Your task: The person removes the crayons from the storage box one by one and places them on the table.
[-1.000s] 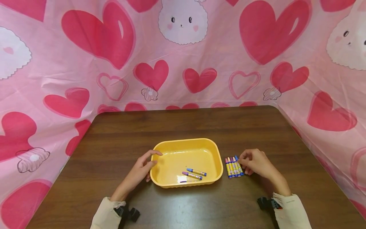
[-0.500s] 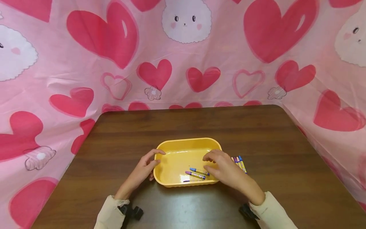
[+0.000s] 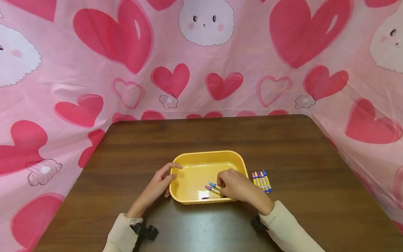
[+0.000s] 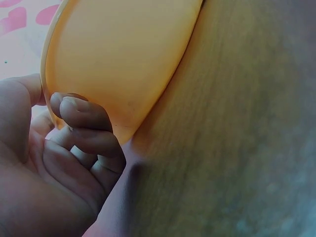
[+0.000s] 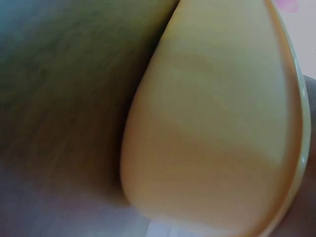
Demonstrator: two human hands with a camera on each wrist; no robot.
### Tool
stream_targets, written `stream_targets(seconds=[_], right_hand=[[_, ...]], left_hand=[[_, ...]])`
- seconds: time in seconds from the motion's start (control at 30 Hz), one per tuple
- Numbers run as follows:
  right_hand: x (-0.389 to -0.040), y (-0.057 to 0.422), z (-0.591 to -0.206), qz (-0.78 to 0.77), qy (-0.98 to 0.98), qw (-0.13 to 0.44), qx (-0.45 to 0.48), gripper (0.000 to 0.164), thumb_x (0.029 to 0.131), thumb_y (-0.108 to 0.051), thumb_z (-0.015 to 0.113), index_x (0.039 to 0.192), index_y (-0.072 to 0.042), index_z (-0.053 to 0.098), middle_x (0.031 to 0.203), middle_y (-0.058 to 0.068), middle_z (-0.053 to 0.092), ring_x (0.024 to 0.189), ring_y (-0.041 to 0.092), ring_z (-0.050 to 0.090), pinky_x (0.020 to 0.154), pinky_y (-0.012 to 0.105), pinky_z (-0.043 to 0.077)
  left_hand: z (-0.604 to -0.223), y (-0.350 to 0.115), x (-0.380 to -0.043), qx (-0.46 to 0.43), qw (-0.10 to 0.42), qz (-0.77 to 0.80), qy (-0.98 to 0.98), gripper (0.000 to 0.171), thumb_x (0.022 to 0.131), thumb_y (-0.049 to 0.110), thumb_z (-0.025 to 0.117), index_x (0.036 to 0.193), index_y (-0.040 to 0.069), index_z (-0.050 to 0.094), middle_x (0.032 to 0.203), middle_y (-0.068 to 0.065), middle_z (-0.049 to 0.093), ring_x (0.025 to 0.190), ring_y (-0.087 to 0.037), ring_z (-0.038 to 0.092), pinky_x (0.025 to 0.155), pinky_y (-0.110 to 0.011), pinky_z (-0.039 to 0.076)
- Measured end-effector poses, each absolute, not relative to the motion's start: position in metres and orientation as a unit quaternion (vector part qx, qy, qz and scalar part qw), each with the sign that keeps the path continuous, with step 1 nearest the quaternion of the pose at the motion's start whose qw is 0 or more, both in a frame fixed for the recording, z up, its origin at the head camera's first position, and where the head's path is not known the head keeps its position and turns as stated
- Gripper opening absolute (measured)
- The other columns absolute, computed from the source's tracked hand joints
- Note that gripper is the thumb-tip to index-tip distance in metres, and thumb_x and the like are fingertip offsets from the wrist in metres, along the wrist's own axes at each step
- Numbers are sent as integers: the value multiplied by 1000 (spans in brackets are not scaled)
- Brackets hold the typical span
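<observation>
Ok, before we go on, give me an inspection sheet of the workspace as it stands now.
Surface: brown wood-grained table, glossy toward the near edge.
Job's things: yellow tray holding a pink-tipped crayon and a blue-tipped crayon, both partly covered; a row of crayons lies on the table just right of the tray.
Clutter: nothing seen.
Left hand: fingers grip the tray's left end.
Right hand: reaches into the tray over the crayons; its fingertips are hidden, so a hold cannot be confirmed.
Cables: nothing seen.
Surroundings: pink backdrop with hearts and white animal faces.
</observation>
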State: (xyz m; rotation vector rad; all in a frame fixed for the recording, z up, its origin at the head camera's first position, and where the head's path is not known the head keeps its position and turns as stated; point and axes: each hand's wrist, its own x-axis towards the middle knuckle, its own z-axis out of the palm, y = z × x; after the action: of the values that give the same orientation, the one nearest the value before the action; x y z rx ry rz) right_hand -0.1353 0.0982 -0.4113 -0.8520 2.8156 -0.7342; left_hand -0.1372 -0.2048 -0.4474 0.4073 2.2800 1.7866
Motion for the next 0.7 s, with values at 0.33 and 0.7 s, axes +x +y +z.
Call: stream_targets(seconds=[0.33, 0.7], right_hand=[[-126, 124, -397, -418, 870, 18, -260, 12, 81, -1, 74, 89, -9, 70, 76, -7, 63, 68, 6, 58, 63, 24, 53], [-129, 209, -403, -614, 770, 63, -164, 19, 90, -6, 71, 105, 6, 67, 97, 14, 72, 84, 20, 71, 74, 30, 59]], left_hand=[[-442, -202, -136, 128, 115, 608, 775, 31, 103, 6, 49, 133, 9, 54, 65, -6, 45, 45, -14, 44, 41, -25, 44], [-447, -205, -137, 135, 111, 611, 772, 29, 104, 9, 50, 133, 9, 54, 65, -7, 44, 44, -13, 44, 41, -23, 44]])
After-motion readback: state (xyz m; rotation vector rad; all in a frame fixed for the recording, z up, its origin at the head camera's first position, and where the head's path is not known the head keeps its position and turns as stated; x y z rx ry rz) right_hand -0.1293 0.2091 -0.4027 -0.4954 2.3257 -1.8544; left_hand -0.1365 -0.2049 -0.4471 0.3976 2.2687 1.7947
